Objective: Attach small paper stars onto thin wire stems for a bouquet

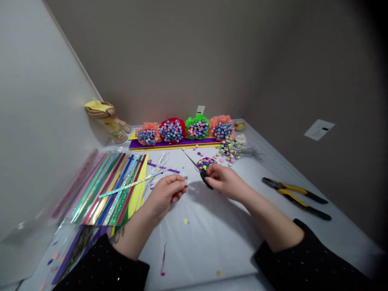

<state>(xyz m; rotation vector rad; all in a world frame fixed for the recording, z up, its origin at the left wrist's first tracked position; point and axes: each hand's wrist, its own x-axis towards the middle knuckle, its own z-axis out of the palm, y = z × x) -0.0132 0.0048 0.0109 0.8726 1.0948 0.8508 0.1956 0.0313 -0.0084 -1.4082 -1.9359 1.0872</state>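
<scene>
- Left hand (166,193): closed, fingertips pinching a small silvery scrap (186,180).
- Right hand (226,182): closed around black-handled scissors (205,179), blades pointing far and left.
- Both hands are close together above the middle of the white-covered table (218,242), with the scrap and scissors just apart.
- A round cluster of paper stars (206,163) lies just beyond the scissors.
- To the left lie overlapping holographic paper strips (106,190), with one glittery strip (127,186) across them.
- Along the far edge, four tissue-paper bouquets (172,130) stand in a row behind a purple paper strip (172,144).
- Scattered beads (228,150) lie far right of the scissors.
- Yellow-and-black pliers (295,198) lie to the right.
</scene>
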